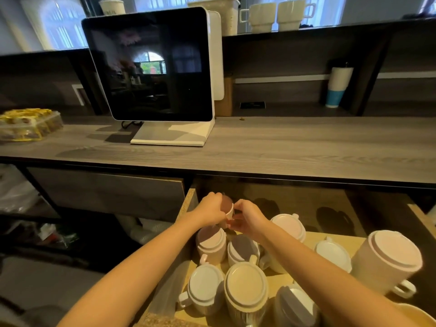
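Note:
Both my hands reach into an open drawer [188, 201] below the counter. My left hand [210, 208] and my right hand [247, 214] together hold a small white cup [227, 208] turned on its side at the drawer's back left. The left hand's fingers curl over its top; the right hand pinches its rim. Several white mugs stand upside down in the drawer, among them one [211, 244] right under the held cup.
A large upturned mug [389, 260] stands at the drawer's right. On the grey counter [306, 147] stand a white touchscreen terminal [153, 67] and a wrapped food tray [26, 125]. A white-and-blue tumbler [338, 87] stands in a niche. Mugs [278, 16] line the top shelf.

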